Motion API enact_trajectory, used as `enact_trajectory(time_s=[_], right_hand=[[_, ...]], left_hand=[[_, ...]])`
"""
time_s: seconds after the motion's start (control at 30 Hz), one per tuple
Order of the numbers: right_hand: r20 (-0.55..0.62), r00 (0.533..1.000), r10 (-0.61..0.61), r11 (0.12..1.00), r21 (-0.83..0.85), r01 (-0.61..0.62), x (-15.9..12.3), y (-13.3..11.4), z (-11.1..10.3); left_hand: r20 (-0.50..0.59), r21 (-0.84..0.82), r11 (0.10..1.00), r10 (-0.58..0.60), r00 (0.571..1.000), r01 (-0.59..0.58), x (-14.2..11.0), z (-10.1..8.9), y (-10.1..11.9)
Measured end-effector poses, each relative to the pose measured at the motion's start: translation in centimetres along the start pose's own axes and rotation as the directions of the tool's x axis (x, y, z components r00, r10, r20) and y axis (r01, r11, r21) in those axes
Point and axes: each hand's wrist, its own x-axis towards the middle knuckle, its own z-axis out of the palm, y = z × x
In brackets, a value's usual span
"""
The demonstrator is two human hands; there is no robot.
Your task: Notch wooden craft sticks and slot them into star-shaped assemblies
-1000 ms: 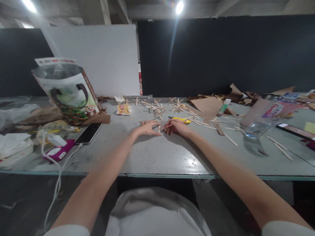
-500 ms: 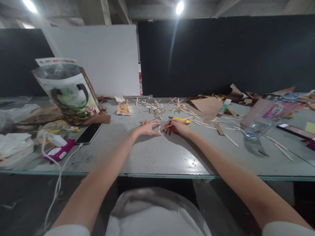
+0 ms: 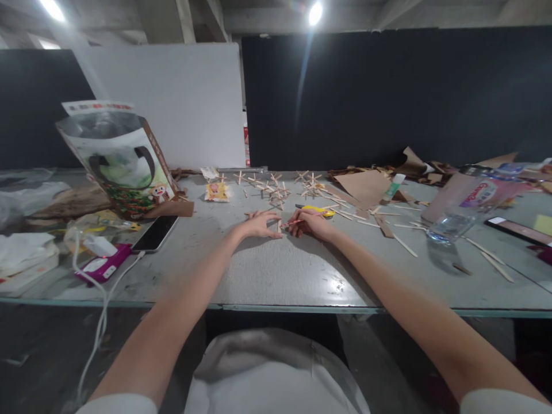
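My left hand rests on the grey table, its thumb and forefinger closed about a small pale wooden piece. Across from it, my right hand grips a thin red pencil, with its tip pointing left at the piece. Whether the tip touches the wood is too small to tell. Just behind my right hand lies a yellow and black utility knife. Beyond both hands, several star-like shapes of crossed wooden sticks stand on the table.
Loose thin sticks and brown cardboard lie to the right, with a glue stick and a clear bottle. On the left are a phone, a purple power bank with a white cable, and a large printed bag.
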Motion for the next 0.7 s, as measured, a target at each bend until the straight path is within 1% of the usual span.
enact_trajectory(time_s=[0.17, 0.5, 0.7], right_hand=[[-0.013, 1.000, -0.002, 1.000, -0.003, 0.002, -0.01, -0.03, 0.03], [-0.022, 1.000, 0.006, 1.000, -0.006, -0.006, -0.23, -0.26, 0.22], [-0.031, 1.000, 0.002, 1.000, -0.002, -0.002, -0.23, -0.23, 0.32]], left_hand=[[-0.008, 0.016, 1.000, -0.008, 1.000, 0.009, 0.04, 0.08, -0.02], [-0.024, -0.004, 1.000, 0.017, 1.000, -0.017, 0.29, 0.28, -0.45], [-0.016, -0.007, 1.000, 0.013, 1.000, -0.013, 0.27, 0.25, -0.50]])
